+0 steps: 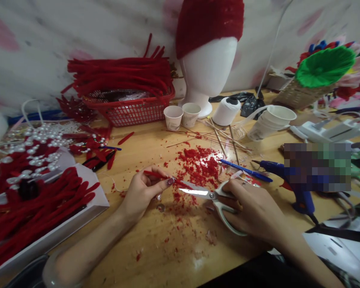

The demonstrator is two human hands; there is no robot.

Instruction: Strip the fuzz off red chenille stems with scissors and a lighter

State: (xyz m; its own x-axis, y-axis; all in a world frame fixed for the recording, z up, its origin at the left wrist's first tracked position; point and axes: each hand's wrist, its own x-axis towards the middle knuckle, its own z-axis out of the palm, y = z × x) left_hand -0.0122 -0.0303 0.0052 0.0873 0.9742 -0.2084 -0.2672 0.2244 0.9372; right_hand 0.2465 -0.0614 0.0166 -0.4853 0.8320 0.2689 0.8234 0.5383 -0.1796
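Observation:
My left hand pinches a thin red fuzzy stem between thumb and fingers, its tip pointing right. Around the pale handles of a pair of scissors wrap the fingers of my right hand. The scissor blades are parted and reach left, with the stem's end close to the upper blade; I cannot tell whether they touch. Beneath and behind the blades lies a heap of red fuzz clippings, with loose bits scattered toward me on the wooden table.
A white box of red stems is at left, beside pearl strands. Behind stand a red basket, paper cups, a thread cone and a white mannequin head. A blue pen and a glue gun lie right.

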